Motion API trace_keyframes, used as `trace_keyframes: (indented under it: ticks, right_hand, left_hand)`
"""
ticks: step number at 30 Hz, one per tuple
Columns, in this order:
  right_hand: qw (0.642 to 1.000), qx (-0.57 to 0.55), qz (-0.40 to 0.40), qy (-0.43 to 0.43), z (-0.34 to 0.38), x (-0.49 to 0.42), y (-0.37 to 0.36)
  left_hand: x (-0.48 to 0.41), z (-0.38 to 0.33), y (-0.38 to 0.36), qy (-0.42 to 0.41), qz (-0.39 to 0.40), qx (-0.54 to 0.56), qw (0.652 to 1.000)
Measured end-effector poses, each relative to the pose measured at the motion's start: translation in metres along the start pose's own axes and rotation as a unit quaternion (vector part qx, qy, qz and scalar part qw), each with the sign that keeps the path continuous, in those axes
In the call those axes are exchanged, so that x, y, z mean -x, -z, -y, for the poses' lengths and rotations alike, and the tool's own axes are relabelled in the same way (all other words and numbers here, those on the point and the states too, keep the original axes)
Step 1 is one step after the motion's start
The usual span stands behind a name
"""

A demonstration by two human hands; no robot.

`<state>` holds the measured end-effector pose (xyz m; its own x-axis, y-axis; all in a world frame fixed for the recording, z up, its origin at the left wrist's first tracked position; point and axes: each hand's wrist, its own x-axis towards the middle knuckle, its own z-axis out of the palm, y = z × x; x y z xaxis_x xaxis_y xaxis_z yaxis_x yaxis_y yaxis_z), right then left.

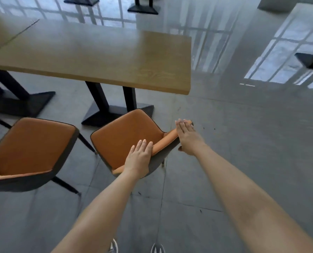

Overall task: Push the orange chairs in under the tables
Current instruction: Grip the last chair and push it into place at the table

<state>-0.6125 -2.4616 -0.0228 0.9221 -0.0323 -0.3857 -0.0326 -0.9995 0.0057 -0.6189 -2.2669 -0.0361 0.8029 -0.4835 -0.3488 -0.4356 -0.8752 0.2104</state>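
Two orange chairs with dark grey shells stand pulled out in front of a wooden table (pixel 97 57). The right chair (pixel 126 136) is turned at an angle, its seat near the table's black pedestal base (pixel 115 114). My left hand (pixel 139 157) lies over the top of this chair's backrest, fingers stretched toward the seat. My right hand (pixel 186 137) holds the backrest's far right end, fingers along the top edge and thumb on the outer shell. The left chair (pixel 31 145) stands untouched beside it, further from the table edge.
A second wooden table (pixel 4 30) adjoins the first at the left, with its own black base (pixel 18 103). More black table bases stand at the top (pixel 143 9) and right (pixel 310 60). Glossy grey tiled floor stretches to the right. My shoes (pixel 113 247) show at the bottom.
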Motion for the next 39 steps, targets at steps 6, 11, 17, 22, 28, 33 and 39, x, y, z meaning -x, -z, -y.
trace_keyframes:
  ticks: [6, 11, 17, 22, 28, 33, 39]
  right_hand:
    - [0.996, 0.055, -0.061, 0.02, -0.008, -0.034, 0.0]
    - [0.993, 0.034, -0.106, 0.036, -0.004, -0.035, -0.005]
    - [0.994, 0.036, -0.098, 0.026, 0.027, -0.008, -0.011]
    - [0.996, 0.013, -0.087, 0.028, 0.092, 0.028, -0.012]
    - [0.997, -0.007, -0.078, -0.014, 0.17, 0.064, -0.028]
    - [0.997, -0.016, -0.053, -0.05, 0.215, 0.091, -0.035]
    - [0.993, -0.048, -0.043, -0.095, 0.239, 0.112, -0.044]
  left_hand:
    - [-0.004, -0.001, -0.001, 0.027, 0.005, 0.055, 0.998]
    - [-0.003, 0.005, -0.004, 0.017, 0.0, 0.043, 0.999]
    - [0.02, 0.036, -0.008, -0.01, 0.025, 0.009, 1.0]
    - [0.054, 0.101, -0.002, -0.032, 0.036, -0.034, 0.998]
    - [0.089, 0.173, 0.006, -0.078, 0.074, -0.058, 0.992]
    - [0.117, 0.198, 0.013, -0.121, 0.054, -0.106, 0.986]
    - [0.137, 0.209, 0.008, -0.144, 0.047, -0.107, 0.983]
